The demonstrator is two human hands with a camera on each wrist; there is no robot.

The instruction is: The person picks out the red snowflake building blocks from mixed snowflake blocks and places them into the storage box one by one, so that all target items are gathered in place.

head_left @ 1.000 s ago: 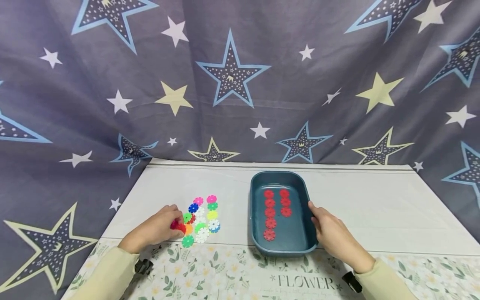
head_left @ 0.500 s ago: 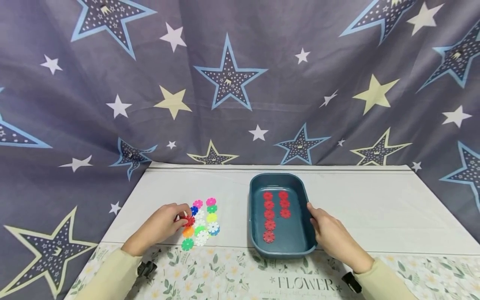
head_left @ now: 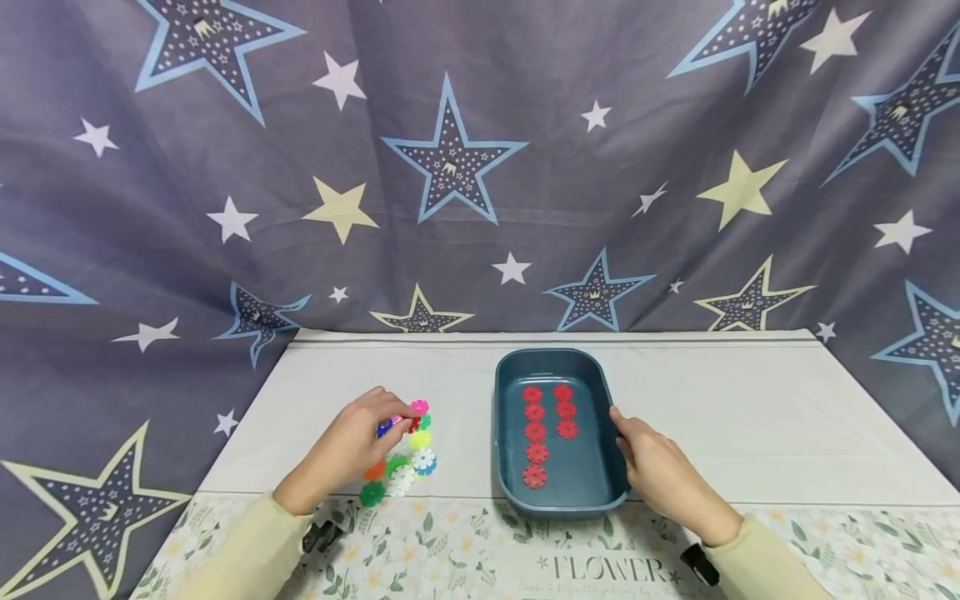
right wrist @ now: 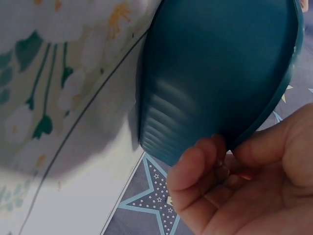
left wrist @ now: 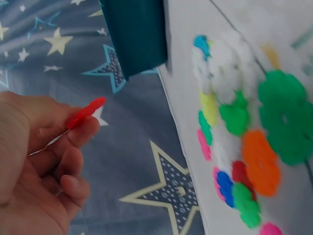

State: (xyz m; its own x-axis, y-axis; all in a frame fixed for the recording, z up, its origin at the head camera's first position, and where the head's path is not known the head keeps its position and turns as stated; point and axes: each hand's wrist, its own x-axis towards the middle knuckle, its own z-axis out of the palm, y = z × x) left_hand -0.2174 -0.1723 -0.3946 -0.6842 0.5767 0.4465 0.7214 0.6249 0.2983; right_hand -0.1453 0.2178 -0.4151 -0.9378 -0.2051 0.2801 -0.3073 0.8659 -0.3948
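My left hand (head_left: 352, 446) pinches a red plastic snowflake disc (left wrist: 87, 112) between thumb and fingertip. In the head view it reaches over a cluster of loose discs, covering some of them. An orange disc (left wrist: 261, 164), a green disc (left wrist: 284, 117) and a yellow disc (head_left: 420, 439) are among that cluster, along with white, blue and pink ones. My right hand (head_left: 667, 471) grips the right side wall of a dark teal plastic bin (head_left: 588, 471), thumb at the rim. Several red discs (head_left: 536, 432) lie in two columns on the bin's floor.
A white table cover (head_left: 720, 417) with a floral front strip (head_left: 450, 542) lies beneath everything. Behind the table hangs a grey curtain (head_left: 420, 50) patterned with stars. The bin stands right of the loose discs, with a strip of table between them.
My left hand has taken up a red disc from the cluster and moved right and away from me, over the far discs. The right hand keeps its hold on the bin.
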